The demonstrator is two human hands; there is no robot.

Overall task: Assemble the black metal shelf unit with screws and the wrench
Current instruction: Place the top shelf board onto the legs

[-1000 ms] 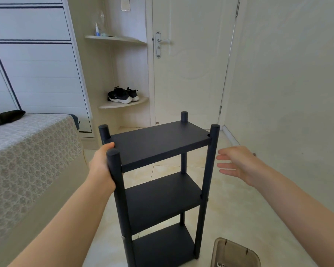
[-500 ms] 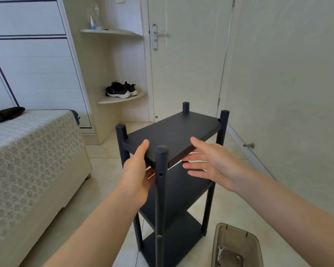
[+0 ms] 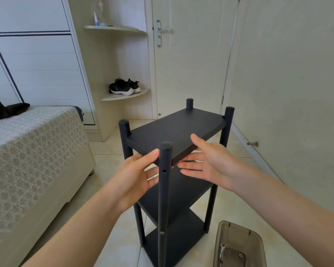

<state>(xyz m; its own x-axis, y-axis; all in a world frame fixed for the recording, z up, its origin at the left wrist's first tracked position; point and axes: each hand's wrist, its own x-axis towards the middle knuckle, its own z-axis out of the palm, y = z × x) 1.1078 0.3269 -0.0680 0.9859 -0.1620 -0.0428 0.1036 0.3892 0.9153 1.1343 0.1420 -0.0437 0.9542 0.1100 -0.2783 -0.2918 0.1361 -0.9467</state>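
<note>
- Shelf [image 3: 174, 130], black, with three boards and four posts, stands upright on the tiled floor [image 3: 120, 245] between the bed [image 3: 33, 151] and the right wall.
- The left hand [image 3: 135, 178] is at the near-left edge of the top board. Its fingers [image 3: 151, 153] are straight and grip nothing, and the upper fingertip touches the near post just below its cap.
- The right hand [image 3: 210, 164] is open on the other side of this post. The thumb lies over the board edge and the straight fingers reach under it. I cannot tell if they touch it.
- A brown box [image 3: 237, 233] lies on the floor near the shelf's foot, with a wrench [image 3: 221, 252] inside.
</note>
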